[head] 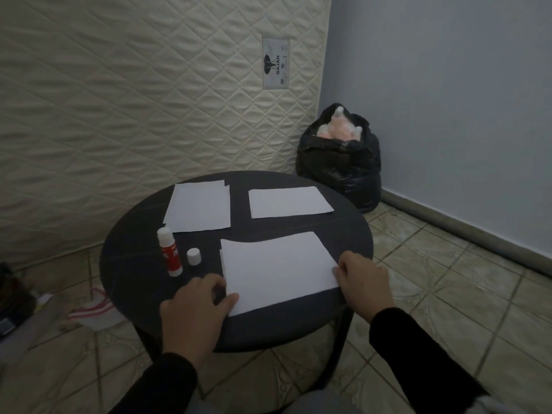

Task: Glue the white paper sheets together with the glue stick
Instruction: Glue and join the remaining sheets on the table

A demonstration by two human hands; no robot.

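White rectangular paper (276, 268) on round table (143, 234).

We see three white paper sheets (276, 270) on a round black bench (343, 231). Our glue stick (169, 253) is white with a red label, its loose cap (193, 256) white. Behind stand a cream mattress (134, 94) quilted in diamonds, a pale blue wall (448, 100), a black bag (340, 162) and beige floor tiles (448, 294). Our sleeves (418, 348) are black.
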